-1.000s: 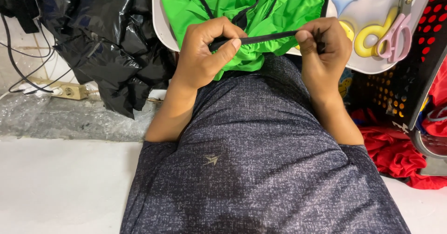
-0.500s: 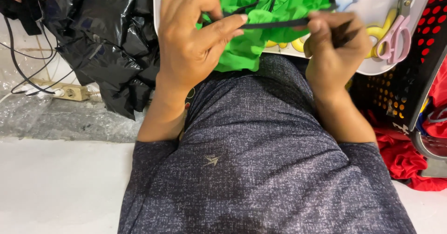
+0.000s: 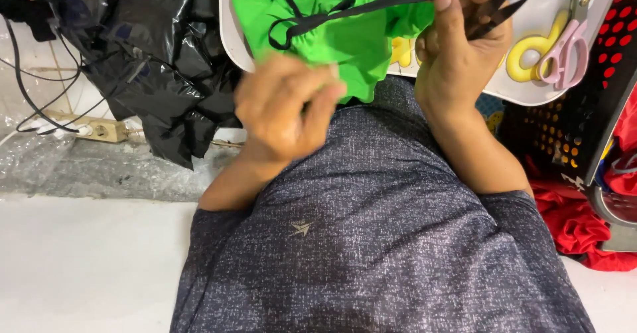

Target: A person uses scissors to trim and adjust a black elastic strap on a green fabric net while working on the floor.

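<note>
Near, left hand (image 3: 285,111) blurred, fingers curled together, apparently holding nothing. Right hand (image 3: 458,48) clamped on black strap (image 3: 358,9) and snips (image 3: 497,11). Far: green cloth (image 3: 332,21) on white tray (image 3: 229,34); soft, light, limp. Pinch the strap close to the cloth.

The light is bright and even, and it makes only soft shadows under the arms and in the folds of the black plastic bags (image 3: 133,48). The left hand (image 3: 285,111) is smeared with blur, so its fingers (image 3: 318,104) cannot be told apart, while the right hand (image 3: 458,54) and the green cloth (image 3: 345,34) look sharp. Shiny spots of glare sit on the bags and the clear wrap (image 3: 40,167).
</note>
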